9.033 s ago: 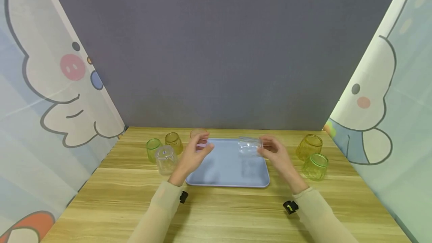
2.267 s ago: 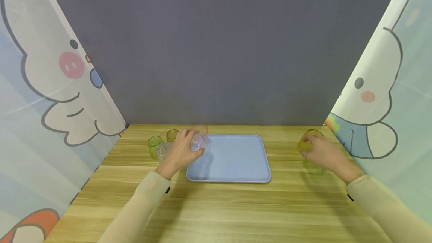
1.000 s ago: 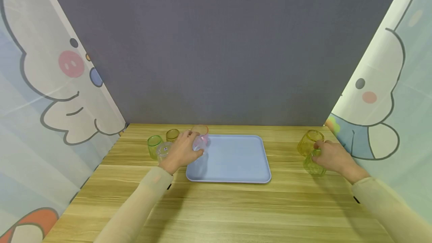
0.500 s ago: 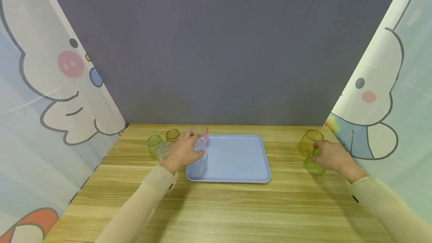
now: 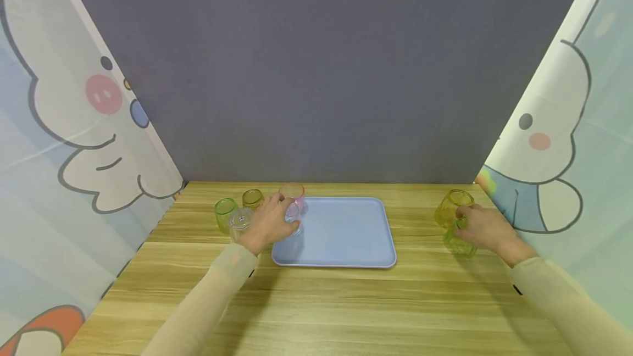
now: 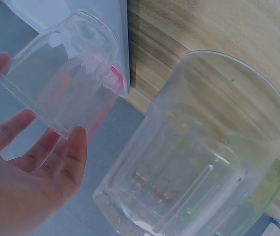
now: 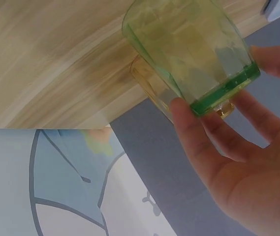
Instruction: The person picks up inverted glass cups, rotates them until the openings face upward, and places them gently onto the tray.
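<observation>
My left hand [image 5: 272, 223] grips a clear glass [image 5: 293, 217] near the rim, over the left end of a light-blue tray [image 5: 346, 235]. In the left wrist view, thumb and fingertips lie around the rim of that clear glass [image 6: 61, 83]. A pink-rimmed glass [image 5: 295, 190] is just beyond it, at the tray's far left corner. On the right, my right hand [image 5: 487, 231] pinches a green glass [image 5: 458, 243] by its rim. The right wrist view has fingertips against the thick rim of this green glass [image 7: 194, 54]. A yellow glass [image 5: 449, 212] stands right behind it.
Left of the tray stand a green glass [image 5: 225, 216], an amber glass [image 5: 253, 198] and another clear glass [image 5: 239, 221], close to my left hand. A grey panel [image 5: 316, 70] rises at the table's back edge, with printed curtains [image 5: 544, 180] at both sides.
The clear glass passed from my right hand over the tray to my left hand at its left end. My right hand went to the yellow glass, then to the green one. Little moved this last second.
</observation>
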`<state>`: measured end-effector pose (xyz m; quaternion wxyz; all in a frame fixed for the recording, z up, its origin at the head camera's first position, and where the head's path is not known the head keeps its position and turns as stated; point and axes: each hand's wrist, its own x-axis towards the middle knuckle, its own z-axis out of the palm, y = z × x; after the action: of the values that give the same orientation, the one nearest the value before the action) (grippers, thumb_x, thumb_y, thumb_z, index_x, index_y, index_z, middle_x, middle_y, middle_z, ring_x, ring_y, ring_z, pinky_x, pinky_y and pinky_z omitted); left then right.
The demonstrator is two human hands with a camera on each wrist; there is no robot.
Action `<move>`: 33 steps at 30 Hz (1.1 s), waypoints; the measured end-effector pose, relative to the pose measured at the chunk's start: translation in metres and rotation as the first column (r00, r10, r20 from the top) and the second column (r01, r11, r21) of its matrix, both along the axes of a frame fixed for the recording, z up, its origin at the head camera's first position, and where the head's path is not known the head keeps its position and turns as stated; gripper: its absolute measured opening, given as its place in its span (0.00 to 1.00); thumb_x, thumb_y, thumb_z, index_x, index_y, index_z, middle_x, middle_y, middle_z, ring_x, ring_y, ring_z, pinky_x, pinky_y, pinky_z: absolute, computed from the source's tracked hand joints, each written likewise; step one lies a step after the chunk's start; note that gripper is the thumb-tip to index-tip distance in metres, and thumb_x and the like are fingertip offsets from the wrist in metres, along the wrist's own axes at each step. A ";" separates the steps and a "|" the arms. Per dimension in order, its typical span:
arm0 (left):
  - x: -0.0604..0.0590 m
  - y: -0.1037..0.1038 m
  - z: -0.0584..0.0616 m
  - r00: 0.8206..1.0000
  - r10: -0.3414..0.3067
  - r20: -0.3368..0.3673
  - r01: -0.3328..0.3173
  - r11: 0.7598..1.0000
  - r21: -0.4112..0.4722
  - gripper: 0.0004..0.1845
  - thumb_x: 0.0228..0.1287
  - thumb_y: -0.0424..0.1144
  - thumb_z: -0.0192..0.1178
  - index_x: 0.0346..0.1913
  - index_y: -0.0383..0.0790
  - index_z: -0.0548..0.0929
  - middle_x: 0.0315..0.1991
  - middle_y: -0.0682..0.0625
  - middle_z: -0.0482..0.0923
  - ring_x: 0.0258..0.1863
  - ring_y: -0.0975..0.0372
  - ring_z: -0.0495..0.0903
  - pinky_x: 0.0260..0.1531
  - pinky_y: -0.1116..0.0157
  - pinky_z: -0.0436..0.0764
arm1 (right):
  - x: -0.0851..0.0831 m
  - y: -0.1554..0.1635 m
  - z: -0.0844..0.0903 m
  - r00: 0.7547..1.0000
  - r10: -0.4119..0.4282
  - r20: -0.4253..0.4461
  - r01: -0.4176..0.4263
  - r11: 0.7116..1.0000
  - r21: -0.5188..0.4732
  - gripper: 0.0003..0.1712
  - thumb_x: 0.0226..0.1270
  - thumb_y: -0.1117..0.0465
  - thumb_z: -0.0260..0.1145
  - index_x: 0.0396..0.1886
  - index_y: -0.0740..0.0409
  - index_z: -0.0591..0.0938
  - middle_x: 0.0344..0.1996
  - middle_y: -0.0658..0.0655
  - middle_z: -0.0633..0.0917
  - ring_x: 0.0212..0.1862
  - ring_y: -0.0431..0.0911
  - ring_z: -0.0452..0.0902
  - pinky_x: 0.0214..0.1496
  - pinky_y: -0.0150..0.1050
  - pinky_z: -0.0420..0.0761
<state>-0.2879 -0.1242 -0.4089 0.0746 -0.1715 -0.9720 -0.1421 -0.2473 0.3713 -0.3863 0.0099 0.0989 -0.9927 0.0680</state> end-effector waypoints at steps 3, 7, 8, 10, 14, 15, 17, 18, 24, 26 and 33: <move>-0.001 0.001 -0.001 1.000 0.004 -0.003 -0.004 1.000 -0.006 0.31 0.62 0.50 0.65 0.66 0.41 0.78 0.59 0.40 0.73 0.57 0.46 0.74 0.54 0.45 0.77 | 0.000 0.000 -0.003 1.000 -0.012 0.001 0.012 1.000 0.005 0.26 0.59 0.55 0.69 0.51 0.69 0.80 0.40 0.70 0.80 0.32 0.58 0.78 0.31 0.54 0.78; -0.002 0.001 -0.002 1.000 0.009 -0.001 -0.009 1.000 -0.016 0.31 0.62 0.51 0.65 0.67 0.41 0.78 0.59 0.41 0.73 0.58 0.46 0.73 0.54 0.45 0.77 | 0.000 0.000 -0.007 0.999 -0.033 -0.003 0.033 0.999 -0.015 0.28 0.58 0.54 0.69 0.53 0.69 0.79 0.43 0.75 0.78 0.40 0.70 0.77 0.37 0.61 0.77; -0.002 0.001 -0.002 1.000 0.010 0.000 -0.010 1.000 -0.019 0.31 0.62 0.51 0.64 0.66 0.41 0.78 0.60 0.41 0.73 0.58 0.46 0.73 0.54 0.45 0.77 | 0.001 0.000 -0.008 0.999 -0.040 -0.001 0.040 0.999 -0.023 0.29 0.58 0.54 0.69 0.54 0.69 0.79 0.45 0.76 0.77 0.44 0.73 0.76 0.39 0.63 0.77; -0.003 0.001 -0.002 1.000 0.013 0.004 -0.013 1.000 -0.024 0.31 0.62 0.51 0.64 0.66 0.42 0.78 0.60 0.41 0.73 0.59 0.46 0.73 0.54 0.45 0.77 | 0.001 -0.001 -0.010 0.999 -0.053 0.010 0.053 0.997 -0.052 0.31 0.58 0.54 0.69 0.56 0.70 0.77 0.48 0.79 0.75 0.48 0.78 0.72 0.40 0.65 0.76; -0.004 0.001 -0.004 1.000 0.018 0.004 -0.018 0.999 -0.036 0.31 0.62 0.51 0.64 0.66 0.42 0.78 0.59 0.42 0.73 0.59 0.47 0.72 0.54 0.46 0.77 | 0.002 -0.001 -0.013 0.997 -0.069 0.023 0.071 0.993 -0.098 0.33 0.60 0.55 0.68 0.60 0.72 0.75 0.52 0.82 0.72 0.53 0.82 0.66 0.41 0.68 0.74; -0.004 0.001 -0.004 1.000 0.019 0.002 -0.019 0.999 -0.038 0.31 0.62 0.51 0.64 0.66 0.42 0.78 0.59 0.42 0.73 0.59 0.47 0.72 0.54 0.46 0.77 | 0.003 -0.001 -0.013 0.997 -0.070 0.023 0.072 0.992 -0.106 0.33 0.60 0.55 0.67 0.60 0.73 0.75 0.52 0.83 0.71 0.53 0.83 0.65 0.41 0.68 0.74; -0.005 0.001 -0.005 1.000 0.018 -0.003 -0.018 0.999 -0.037 0.30 0.62 0.51 0.64 0.66 0.42 0.78 0.59 0.42 0.73 0.58 0.47 0.72 0.54 0.46 0.77 | 0.003 -0.002 -0.014 0.997 -0.072 0.026 0.075 0.991 -0.110 0.33 0.62 0.55 0.67 0.61 0.73 0.74 0.53 0.84 0.69 0.54 0.84 0.64 0.41 0.70 0.74; -0.005 0.001 -0.005 1.000 0.018 -0.005 -0.018 0.999 -0.037 0.30 0.62 0.51 0.64 0.66 0.42 0.78 0.58 0.42 0.73 0.58 0.47 0.72 0.54 0.46 0.77 | 0.002 -0.002 -0.015 0.997 -0.072 0.026 0.075 0.991 -0.112 0.34 0.62 0.55 0.67 0.61 0.73 0.73 0.53 0.84 0.69 0.54 0.84 0.63 0.41 0.70 0.74; -0.006 0.001 -0.005 1.000 0.013 -0.013 -0.014 0.999 -0.037 0.31 0.62 0.51 0.64 0.66 0.42 0.78 0.59 0.41 0.73 0.59 0.46 0.72 0.56 0.46 0.75 | 0.002 -0.002 -0.016 0.997 -0.075 0.022 0.077 0.991 -0.109 0.34 0.63 0.53 0.67 0.62 0.73 0.73 0.54 0.84 0.68 0.55 0.84 0.63 0.41 0.71 0.74; -0.006 0.001 -0.006 1.000 0.009 -0.020 -0.010 0.999 -0.037 0.31 0.62 0.51 0.64 0.67 0.42 0.78 0.59 0.41 0.73 0.59 0.46 0.72 0.57 0.46 0.74 | 0.001 -0.001 -0.017 0.997 -0.075 0.020 0.077 0.991 -0.109 0.34 0.63 0.53 0.67 0.62 0.72 0.73 0.54 0.84 0.68 0.55 0.83 0.63 0.41 0.71 0.74; -0.005 0.002 -0.006 1.000 -0.006 -0.027 0.005 0.998 -0.055 0.32 0.63 0.51 0.64 0.67 0.40 0.78 0.58 0.41 0.73 0.59 0.45 0.72 0.58 0.47 0.73 | 0.000 -0.001 -0.020 0.997 -0.072 0.028 0.075 0.990 -0.121 0.34 0.63 0.53 0.66 0.62 0.71 0.73 0.55 0.84 0.67 0.55 0.83 0.62 0.41 0.71 0.73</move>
<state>-0.2926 -0.1218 -0.4146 0.0825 -0.1781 -0.9740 -0.1132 -0.2476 0.3708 -0.4061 0.0070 0.0606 -0.9897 0.1294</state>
